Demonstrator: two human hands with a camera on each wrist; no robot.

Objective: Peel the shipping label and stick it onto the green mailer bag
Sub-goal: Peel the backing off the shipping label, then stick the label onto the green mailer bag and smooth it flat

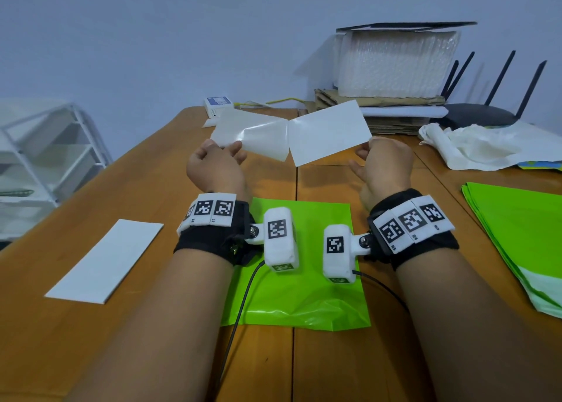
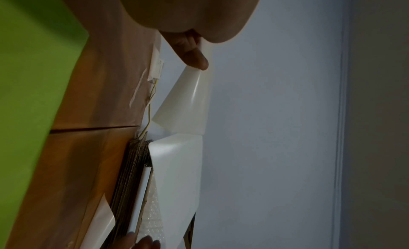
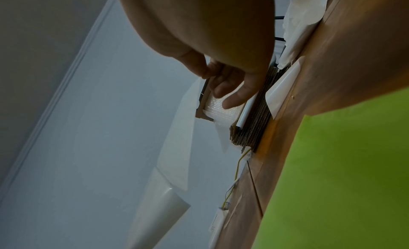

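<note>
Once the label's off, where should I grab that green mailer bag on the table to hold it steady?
Probably press the green mailer bag at its near, wrinkled edge, coming from above. It lies flat on the table, so no edge offers a pinch. The far half should stay bare for the label.

Fingertips of both hands behind the label point(image 1: 330, 132) and its backing point(image 1: 249, 137); green stack point(image 1: 517, 234) cut off right.

On your wooden table point(image 1: 152, 170): white rack point(image 1: 45, 152) far left; white sheet point(image 1: 105, 260) near left; small white box point(image 1: 219, 105), cardboard stack point(image 1: 377, 103) under bubble wrap point(image 1: 395, 64), black router point(image 1: 480, 114), crumpled white bag point(image 1: 474, 147) at back
</note>
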